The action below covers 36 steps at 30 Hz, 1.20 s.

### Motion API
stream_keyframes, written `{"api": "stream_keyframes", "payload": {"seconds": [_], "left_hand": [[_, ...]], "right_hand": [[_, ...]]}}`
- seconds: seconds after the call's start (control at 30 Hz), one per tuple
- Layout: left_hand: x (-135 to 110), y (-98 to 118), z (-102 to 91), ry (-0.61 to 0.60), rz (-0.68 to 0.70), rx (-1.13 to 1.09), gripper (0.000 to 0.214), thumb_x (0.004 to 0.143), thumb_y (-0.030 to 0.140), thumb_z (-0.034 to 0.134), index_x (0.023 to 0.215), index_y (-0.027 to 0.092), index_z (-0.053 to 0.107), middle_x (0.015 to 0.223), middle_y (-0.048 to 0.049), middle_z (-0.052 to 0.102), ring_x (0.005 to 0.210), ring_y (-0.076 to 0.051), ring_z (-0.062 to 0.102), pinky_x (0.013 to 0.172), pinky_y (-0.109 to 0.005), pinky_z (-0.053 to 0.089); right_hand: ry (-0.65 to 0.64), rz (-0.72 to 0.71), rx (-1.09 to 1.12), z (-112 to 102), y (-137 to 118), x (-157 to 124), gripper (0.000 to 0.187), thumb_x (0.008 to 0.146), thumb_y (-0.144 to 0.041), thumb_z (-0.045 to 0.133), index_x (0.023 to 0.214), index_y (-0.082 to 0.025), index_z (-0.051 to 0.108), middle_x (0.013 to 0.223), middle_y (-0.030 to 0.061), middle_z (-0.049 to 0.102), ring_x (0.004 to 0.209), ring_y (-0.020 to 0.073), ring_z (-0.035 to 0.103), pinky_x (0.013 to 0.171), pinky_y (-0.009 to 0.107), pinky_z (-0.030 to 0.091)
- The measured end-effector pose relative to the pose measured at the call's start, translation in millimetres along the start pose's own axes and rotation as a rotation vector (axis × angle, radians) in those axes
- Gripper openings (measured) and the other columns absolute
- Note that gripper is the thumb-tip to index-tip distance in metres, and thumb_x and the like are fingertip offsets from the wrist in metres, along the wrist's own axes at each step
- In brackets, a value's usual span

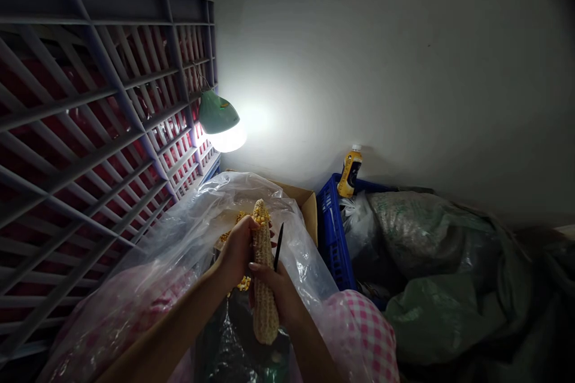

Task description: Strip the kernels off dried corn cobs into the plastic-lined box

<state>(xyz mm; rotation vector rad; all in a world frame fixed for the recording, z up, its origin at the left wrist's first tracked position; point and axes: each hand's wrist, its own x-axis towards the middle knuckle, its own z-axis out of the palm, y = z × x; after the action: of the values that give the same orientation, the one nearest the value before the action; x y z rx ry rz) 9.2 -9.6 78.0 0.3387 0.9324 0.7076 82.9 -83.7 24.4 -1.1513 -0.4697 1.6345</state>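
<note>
A corn cob (266, 317), mostly stripped, stands nearly upright in front of me, with some yellow kernels left near its top. My left hand (238, 246) is closed around the upper part, its thumb close to those kernels. Lower down, my right hand (277, 288) grips the same cob from the right. A thin dark pointed tool (279, 245) sticks up out of my right hand; its lower end is hidden. Loose corn kernels (244, 283) lie below and behind my hands, inside a clear plastic bag (305, 251) spread across my lap.
A plastic crate (144, 125) rises on the left, with a lit green-topped lamp (220, 116) hanging from it. Behind the bag is a cardboard box (309, 212). At right, a blue basket (332, 239), a yellow bottle (349, 173) and full sacks (417, 227) stand against the wall.
</note>
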Motion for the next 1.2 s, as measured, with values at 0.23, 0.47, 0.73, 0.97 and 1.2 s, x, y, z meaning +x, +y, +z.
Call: {"api": "stream_keyframes", "payload": {"seconds": [0.23,0.47,0.73,0.97,1.2], "left_hand": [[5.0,-3.9,-5.4,0.007,0.004,0.031,0.010,0.060,0.024,0.047,0.065,0.017,0.053,0.051,-0.0008,0.052,0.046,-0.016,0.053,0.041,-0.024,0.042],[1.7,-0.9,-2.1,-0.030,0.071,0.069,0.008,0.058,0.023,0.049,0.062,0.017,0.051,0.051,0.0007,0.051,0.043,-0.013,0.050,0.042,-0.023,0.042],[2.7,-1.9,-2.5,0.092,-0.001,0.081,0.010,0.062,0.025,0.050,0.066,0.017,0.053,0.051,0.0000,0.052,0.044,-0.014,0.052,0.040,-0.023,0.041],[1.9,0.2,-3.1,-0.022,0.031,-0.015,0.017,0.059,0.024,0.046,0.070,0.015,0.056,0.053,-0.0015,0.054,0.045,-0.015,0.052,0.042,-0.025,0.043],[-3.1,0.1,3.2,-0.044,0.055,-0.010,0.025,0.065,0.025,0.045,0.085,0.015,0.058,0.058,-0.0014,0.056,0.049,-0.016,0.055,0.044,-0.025,0.043]], "right_hand": [[0.035,0.004,0.005,1.9,1.3,-2.3,0.045,0.060,-0.040,0.075,0.091,-0.013,0.057,0.051,-0.0043,0.056,0.039,0.0101,0.049,0.041,0.022,0.040],[0.056,0.010,-0.029,2.5,-0.8,-2.2,0.045,0.062,-0.043,0.073,0.092,-0.013,0.058,0.051,-0.0036,0.056,0.040,0.0109,0.051,0.043,0.023,0.041],[-0.003,0.015,-0.094,1.1,2.3,-0.6,0.046,0.062,-0.045,0.073,0.090,-0.012,0.057,0.050,-0.0041,0.055,0.039,0.0111,0.051,0.041,0.023,0.041],[0.048,0.001,0.031,4.7,-2.7,-3.2,0.038,0.061,-0.039,0.074,0.085,-0.014,0.059,0.049,-0.0037,0.056,0.039,0.0106,0.050,0.039,0.022,0.040],[-0.031,0.047,0.143,4.5,-7.2,-4.7,0.033,0.061,-0.040,0.072,0.074,-0.017,0.052,0.041,-0.0051,0.052,0.031,0.0093,0.046,0.032,0.019,0.037]]}}
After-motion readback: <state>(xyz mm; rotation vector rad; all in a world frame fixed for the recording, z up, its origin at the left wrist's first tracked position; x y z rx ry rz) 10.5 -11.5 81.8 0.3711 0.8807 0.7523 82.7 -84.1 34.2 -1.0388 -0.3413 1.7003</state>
